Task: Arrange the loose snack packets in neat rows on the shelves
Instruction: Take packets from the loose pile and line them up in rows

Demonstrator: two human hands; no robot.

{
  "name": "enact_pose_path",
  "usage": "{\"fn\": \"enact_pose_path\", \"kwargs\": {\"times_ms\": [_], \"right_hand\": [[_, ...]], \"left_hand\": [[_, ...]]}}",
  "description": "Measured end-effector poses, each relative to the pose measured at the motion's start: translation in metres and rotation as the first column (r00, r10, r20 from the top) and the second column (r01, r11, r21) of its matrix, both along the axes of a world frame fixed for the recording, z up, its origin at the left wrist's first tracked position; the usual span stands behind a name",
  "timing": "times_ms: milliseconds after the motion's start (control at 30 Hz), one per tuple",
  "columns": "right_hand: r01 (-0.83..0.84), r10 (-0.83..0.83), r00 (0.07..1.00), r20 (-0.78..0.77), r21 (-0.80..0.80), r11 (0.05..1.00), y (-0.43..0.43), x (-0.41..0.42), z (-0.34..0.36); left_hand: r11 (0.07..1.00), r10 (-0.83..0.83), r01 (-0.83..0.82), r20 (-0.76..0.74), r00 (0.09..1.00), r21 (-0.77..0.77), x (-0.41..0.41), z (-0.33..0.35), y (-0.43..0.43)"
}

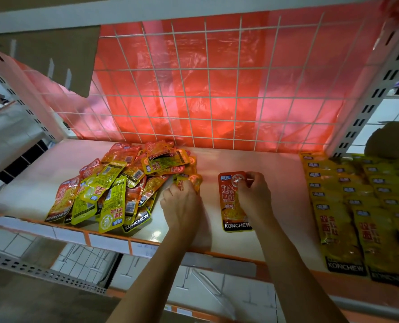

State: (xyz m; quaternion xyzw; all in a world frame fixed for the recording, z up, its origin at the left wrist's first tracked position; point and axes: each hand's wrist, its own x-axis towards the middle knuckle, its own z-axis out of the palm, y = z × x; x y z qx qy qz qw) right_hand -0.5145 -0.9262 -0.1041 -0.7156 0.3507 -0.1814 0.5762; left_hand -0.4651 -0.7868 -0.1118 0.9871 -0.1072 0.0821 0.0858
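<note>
A loose heap of orange and yellow-green snack packets [114, 190] lies on the left half of the white shelf [277, 229]. My left hand [182, 203] is at the heap's right edge, its fingers curled round an orange packet [191, 180]. One orange packet [228, 206] lies flat and upright in the middle of the shelf. My right hand [254, 197] rests on it, with the fingertips pinching near its top. On the right, yellow packets [357, 206] lie in overlapping neat rows.
A white wire grid [217, 89] with red plastic sheet behind closes the back of the shelf. Perforated white uprights [368, 96] stand at the right and left. Orange-trimmed shelf edge [105, 238] runs along the front. Cardboard boxes sit on the level below.
</note>
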Motion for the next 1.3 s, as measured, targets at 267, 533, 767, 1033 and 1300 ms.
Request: {"fn": "enact_pose_path", "kwargs": {"times_ms": [267,533,767,1033,1300], "right_hand": [[-0.037,0.034,0.999,-0.030,-0.124,0.992,-0.026,-0.016,0.007],[0.034,-0.041,0.997,-0.062,-0.122,0.992,-0.072,-0.037,0.014],[0.166,-0.165,0.986,0.024,-0.062,0.984,-0.111,-0.064,0.025],[0.278,-0.275,0.959,0.066,-0.040,0.960,-0.148,-0.093,0.035],[0.303,-0.300,0.950,0.083,-0.021,0.953,-0.172,-0.114,0.034]], "left_hand": [[0.927,-0.079,0.068,-0.014,0.997,-0.368,-0.012,0.016,-0.032],[0.782,-0.354,0.214,-0.134,0.926,-0.585,-0.014,0.016,-0.104],[0.741,-0.523,0.339,-0.183,0.832,-0.579,-0.015,0.017,-0.166],[0.807,-0.556,0.494,-0.136,0.820,-0.324,-0.009,0.008,-0.200],[0.823,-0.550,0.509,-0.129,0.825,-0.251,-0.006,0.001,-0.212]]}}
